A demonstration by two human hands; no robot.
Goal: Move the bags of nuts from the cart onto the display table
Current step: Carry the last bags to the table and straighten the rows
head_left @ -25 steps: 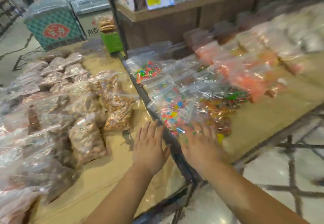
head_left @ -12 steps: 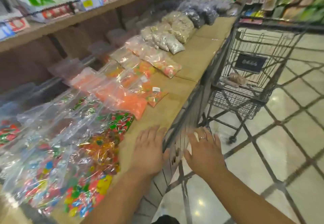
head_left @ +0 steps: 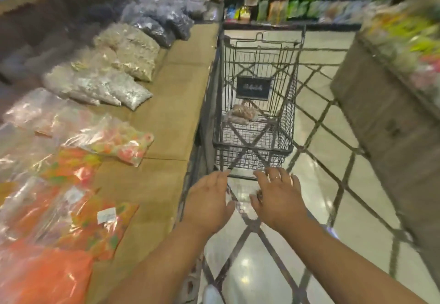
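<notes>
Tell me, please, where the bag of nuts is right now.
The bag of nuts lies inside the cart, below its dark sign.

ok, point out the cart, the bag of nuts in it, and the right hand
cart (head_left: 252, 146): head view, near rim of the basket
bag of nuts (head_left: 244, 112): head view, middle of the bag
right hand (head_left: 279, 199): head view, back of the hand

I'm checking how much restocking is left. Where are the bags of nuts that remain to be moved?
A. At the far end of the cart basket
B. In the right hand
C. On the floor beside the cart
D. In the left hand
A. The bags of nuts lie at the far end of the cart basket, while the left hand and right hand are both open and empty.
</notes>
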